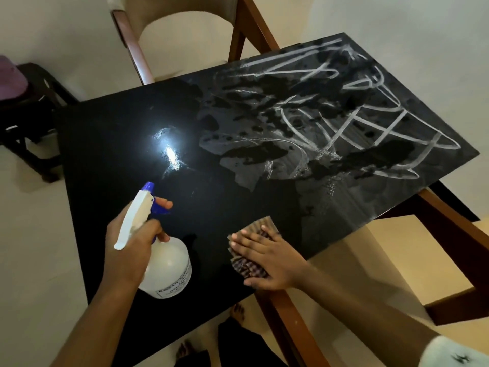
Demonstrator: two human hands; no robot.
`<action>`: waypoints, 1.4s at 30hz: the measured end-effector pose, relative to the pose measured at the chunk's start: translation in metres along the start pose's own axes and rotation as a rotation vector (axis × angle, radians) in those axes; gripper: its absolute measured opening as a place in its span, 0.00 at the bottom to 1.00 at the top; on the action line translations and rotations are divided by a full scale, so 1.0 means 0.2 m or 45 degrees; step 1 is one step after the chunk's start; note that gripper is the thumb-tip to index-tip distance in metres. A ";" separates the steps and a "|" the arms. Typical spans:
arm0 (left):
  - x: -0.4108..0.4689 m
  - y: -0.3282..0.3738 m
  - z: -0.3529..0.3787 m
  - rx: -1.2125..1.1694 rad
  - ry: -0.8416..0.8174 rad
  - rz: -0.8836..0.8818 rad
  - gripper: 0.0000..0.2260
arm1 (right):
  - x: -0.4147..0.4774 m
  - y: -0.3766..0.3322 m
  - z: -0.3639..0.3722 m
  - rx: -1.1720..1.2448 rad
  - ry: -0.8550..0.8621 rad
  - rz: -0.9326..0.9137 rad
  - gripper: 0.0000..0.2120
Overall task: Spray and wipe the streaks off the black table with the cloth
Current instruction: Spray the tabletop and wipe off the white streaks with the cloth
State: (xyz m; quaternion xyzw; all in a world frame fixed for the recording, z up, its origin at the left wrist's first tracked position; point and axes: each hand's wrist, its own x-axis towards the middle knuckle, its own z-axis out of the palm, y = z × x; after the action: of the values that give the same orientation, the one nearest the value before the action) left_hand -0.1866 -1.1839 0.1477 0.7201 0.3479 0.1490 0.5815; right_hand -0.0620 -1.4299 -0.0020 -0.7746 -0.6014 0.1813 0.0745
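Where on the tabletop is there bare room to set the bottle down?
Free: the dark patch between the spray bottle, the light glare and the chair edge. Taken: the near edge, where the left hand grips the bottle and the right hand presses the cloth. The far right holds wet streaks.

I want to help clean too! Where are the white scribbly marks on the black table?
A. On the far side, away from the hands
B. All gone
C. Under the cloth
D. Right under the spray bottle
A: the white streaks cover the far part of the black table, beyond the left hand with the spray bottle and the right hand on the cloth.
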 end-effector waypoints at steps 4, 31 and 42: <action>0.02 0.00 0.00 0.043 0.031 0.031 0.19 | 0.18 0.23 -0.08 -0.130 0.091 -0.099 0.36; 0.57 0.01 -0.08 -0.012 0.050 0.103 0.17 | 0.92 0.57 -0.39 -0.060 0.298 0.640 0.39; 0.72 0.01 -0.13 0.001 0.015 0.103 0.18 | 0.87 0.22 -0.25 -0.142 0.192 0.283 0.37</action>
State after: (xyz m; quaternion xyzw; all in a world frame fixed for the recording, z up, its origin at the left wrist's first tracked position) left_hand -0.0990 -1.0667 0.1297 0.7331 0.3218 0.1764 0.5726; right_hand 0.0321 -1.2699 -0.0040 -0.8508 -0.5137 0.0958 0.0557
